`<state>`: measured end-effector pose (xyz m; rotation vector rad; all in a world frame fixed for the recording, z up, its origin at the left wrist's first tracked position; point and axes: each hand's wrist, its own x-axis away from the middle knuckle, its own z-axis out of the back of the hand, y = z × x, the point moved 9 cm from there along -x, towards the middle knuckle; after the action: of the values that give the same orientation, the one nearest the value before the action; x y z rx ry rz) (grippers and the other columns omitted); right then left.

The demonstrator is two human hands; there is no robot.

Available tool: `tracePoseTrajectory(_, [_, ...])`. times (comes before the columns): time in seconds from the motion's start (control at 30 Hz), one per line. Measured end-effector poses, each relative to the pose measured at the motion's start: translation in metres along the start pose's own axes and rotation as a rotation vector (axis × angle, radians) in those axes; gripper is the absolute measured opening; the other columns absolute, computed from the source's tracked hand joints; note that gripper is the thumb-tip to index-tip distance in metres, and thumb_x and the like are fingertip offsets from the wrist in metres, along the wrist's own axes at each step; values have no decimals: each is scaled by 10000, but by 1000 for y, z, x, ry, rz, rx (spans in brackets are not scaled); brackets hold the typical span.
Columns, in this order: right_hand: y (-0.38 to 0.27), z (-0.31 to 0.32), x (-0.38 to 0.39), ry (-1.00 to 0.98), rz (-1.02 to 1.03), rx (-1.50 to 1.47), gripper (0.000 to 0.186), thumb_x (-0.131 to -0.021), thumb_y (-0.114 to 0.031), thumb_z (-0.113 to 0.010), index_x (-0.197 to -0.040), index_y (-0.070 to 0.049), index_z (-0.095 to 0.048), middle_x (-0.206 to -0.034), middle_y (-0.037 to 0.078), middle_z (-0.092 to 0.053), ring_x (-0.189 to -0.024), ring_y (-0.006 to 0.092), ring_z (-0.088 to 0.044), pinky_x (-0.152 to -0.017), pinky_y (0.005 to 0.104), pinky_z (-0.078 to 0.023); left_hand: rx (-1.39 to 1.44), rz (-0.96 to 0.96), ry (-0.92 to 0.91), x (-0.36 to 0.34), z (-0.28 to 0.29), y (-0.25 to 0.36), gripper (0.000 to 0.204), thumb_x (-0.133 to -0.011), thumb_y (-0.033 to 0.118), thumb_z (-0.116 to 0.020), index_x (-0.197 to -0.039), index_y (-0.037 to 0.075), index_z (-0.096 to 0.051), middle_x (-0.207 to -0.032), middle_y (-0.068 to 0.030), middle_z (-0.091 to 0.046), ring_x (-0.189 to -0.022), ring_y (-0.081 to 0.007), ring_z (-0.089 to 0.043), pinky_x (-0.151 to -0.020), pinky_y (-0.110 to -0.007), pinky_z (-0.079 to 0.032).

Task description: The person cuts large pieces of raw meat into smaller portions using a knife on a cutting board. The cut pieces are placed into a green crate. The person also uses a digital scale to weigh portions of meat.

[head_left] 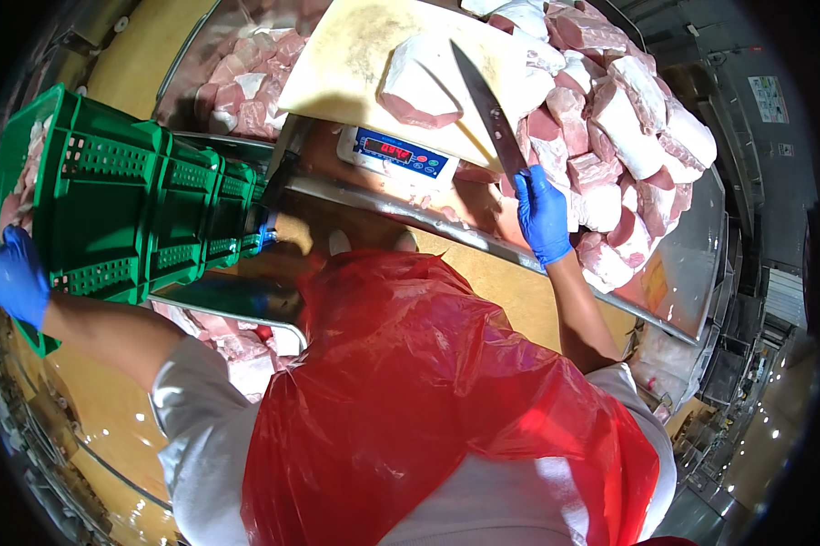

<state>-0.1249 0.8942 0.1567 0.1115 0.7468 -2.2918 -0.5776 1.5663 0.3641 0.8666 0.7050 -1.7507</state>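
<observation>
My right hand (544,214), in a blue glove, grips a long knife (485,103) by its handle. The blade points away over the white cutting board (360,41), to the right of a pale piece of meat (419,82) lying there. At the far left, my gloved left hand (15,278) is at the top of a green crate (101,209), close to meat pieces (30,177) inside it. Its fingers look apart, with nothing visible between them. A digital scale (398,155) with a lit red display sits at the board's near edge.
A large heap of meat pieces (610,136) covers the table's right side. More cut meat (255,77) lies in a tray behind the crates. Another meat container (237,350) stands low beside my left arm. The metal table edge (410,216) runs before my red apron (410,364).
</observation>
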Motion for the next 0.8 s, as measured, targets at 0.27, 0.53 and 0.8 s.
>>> tracePoseTrajectory(0.27, [-29, -38, -56, -109, 179, 129, 190, -1004, -270, -555, -1026, -82, -573, -823, 196, -664, -717, 410, -654, -606, 468, -533, 1343, -355, -419, 200, 105, 364, 196, -853, 3, -706, -1044, 44, -721, -983, -138, -707, -878, -244, -694, -809, -344, -541])
tracePoseTrajectory(0.53, [-78, -56, -103, -175, 413, 100, 208, -990, -265, -555, -1095, -87, -559, -826, 202, -667, -696, 407, -663, -600, 483, -537, 1439, -503, -855, 284, 123, 438, 145, -859, 41, -633, -983, 9, -701, -907, -200, -683, -820, -387, -669, -719, -433, -528])
tracePoseTrajectory(0.8, [45, 28, -26, -481, 273, 572, 176, -946, -235, -595, -1042, -96, -547, -819, 157, -649, -713, 363, -669, -566, 436, -520, 1395, -402, -941, 298, 96, 425, 181, -844, 16, -611, -998, -8, -702, -920, -185, -699, -820, -336, -687, -734, -392, -538])
